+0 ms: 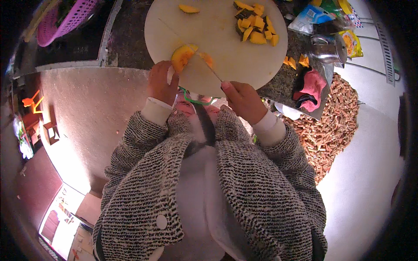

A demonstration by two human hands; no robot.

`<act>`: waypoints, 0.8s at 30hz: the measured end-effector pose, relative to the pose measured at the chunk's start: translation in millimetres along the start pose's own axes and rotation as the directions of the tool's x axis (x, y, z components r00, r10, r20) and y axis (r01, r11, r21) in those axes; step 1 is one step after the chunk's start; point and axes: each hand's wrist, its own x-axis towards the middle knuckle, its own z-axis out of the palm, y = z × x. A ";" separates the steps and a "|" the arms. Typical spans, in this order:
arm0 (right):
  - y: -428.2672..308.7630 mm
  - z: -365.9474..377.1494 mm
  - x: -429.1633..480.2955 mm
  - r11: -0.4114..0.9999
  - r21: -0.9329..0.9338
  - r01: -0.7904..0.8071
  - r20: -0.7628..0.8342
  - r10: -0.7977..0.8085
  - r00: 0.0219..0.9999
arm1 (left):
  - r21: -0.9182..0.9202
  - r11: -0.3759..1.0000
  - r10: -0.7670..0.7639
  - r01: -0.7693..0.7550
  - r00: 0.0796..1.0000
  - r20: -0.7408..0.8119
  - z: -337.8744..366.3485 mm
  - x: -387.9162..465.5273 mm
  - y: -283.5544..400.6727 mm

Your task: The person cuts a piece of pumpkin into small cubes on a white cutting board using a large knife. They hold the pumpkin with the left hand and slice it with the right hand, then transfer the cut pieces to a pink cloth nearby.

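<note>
On the round white cutting board (228, 70) lies an orange-fleshed pumpkin wedge (181, 59). My left hand (162, 81) steadies it, fingertips at its near-left end. My right hand (247, 101) grips the handle of a kitchen knife (209, 68), the handle mostly hidden by the fingers. The blade slants away to the far left across the wedge's right end. Just right of the blade is a smaller pumpkin piece (206, 59). A pile of pumpkin chunks (256, 27), some with dark green rind, sits at the board's far right. Another pumpkin slice (188, 8) rests near the far edge.
Right of the board are pumpkin scraps (290, 62), a metal cup (326, 49), plastic food packets (313, 19) and a pink-and-black cloth item (312, 89) on the dark countertop (276, 80). A purple perforated basket (70, 24) stands far left. Corncobs (336, 130) are heaped below right.
</note>
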 end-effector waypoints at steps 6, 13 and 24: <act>-5.0 9.5 18.7 0.985 -0.087 0.151 -0.060 -0.156 0.986 | 0.101 0.989 0.104 -0.104 0.995 0.011 9.0 -7.6 -3.3; -25.6 15.9 20.9 0.967 0.164 -0.193 -0.089 0.210 0.974 | 0.083 0.992 0.094 -0.099 0.993 0.066 7.5 -9.5 -5.8; -25.5 25.6 23.2 0.957 0.181 -0.225 -0.152 0.253 0.955 | 0.161 0.935 0.314 -0.316 0.949 0.044 12.0 0.6 -13.5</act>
